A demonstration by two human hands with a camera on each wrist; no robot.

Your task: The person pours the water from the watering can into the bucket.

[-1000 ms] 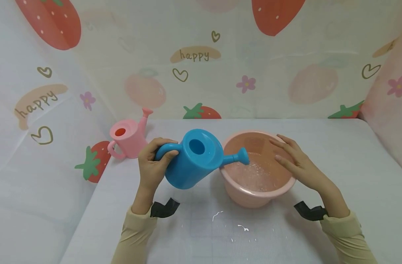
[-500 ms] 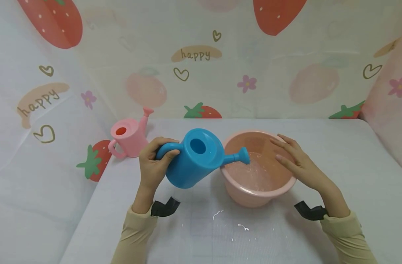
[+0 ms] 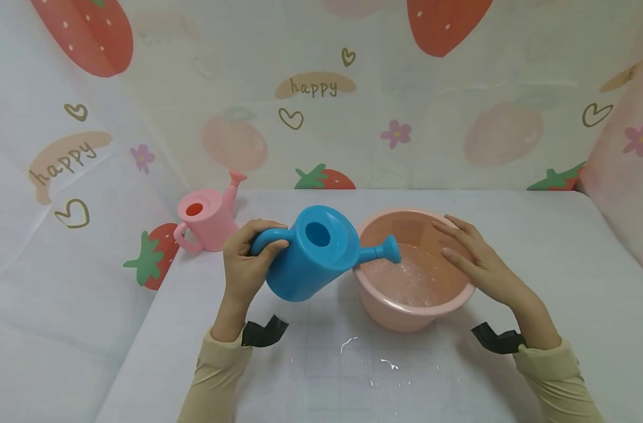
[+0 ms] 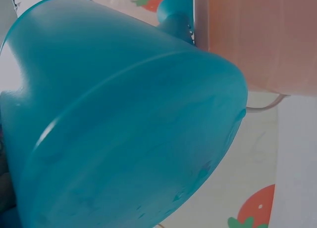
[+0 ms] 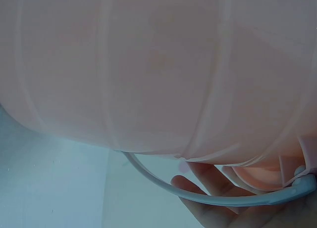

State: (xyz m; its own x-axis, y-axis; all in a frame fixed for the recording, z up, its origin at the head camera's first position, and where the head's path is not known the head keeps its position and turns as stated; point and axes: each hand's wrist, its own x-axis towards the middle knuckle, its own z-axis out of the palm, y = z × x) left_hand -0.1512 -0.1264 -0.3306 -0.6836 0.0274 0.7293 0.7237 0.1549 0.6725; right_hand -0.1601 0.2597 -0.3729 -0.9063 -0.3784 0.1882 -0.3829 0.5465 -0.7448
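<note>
The basin [image 3: 390, 317] holds water [image 3: 413, 285], pouring seems unfinished; my left hand [image 3: 245, 254] grips the can [image 3: 310, 264], my right hand [image 3: 477, 258] lies relaxed.

My widest lane is on the right, where bare tabletop [image 3: 580, 258] runs from the right hand [image 3: 474, 264] to the side wall [image 3: 630, 188]. A narrower strip lies behind the basin [image 3: 406, 317], up to the back wall [image 3: 437, 106]. In front I have room between the forearms, though black wrist mounts [image 3: 265, 332] jut in from both sides. The spout [image 3: 380, 252] of the blue watering can [image 3: 313, 264] blocks the basin's left rim; the right hand crowds its right, by a grey handle [image 5: 233, 201]. The left hand [image 3: 242, 264] fills the gap toward the pink watering can [image 3: 210, 226] (contact there I can't tell).
</note>
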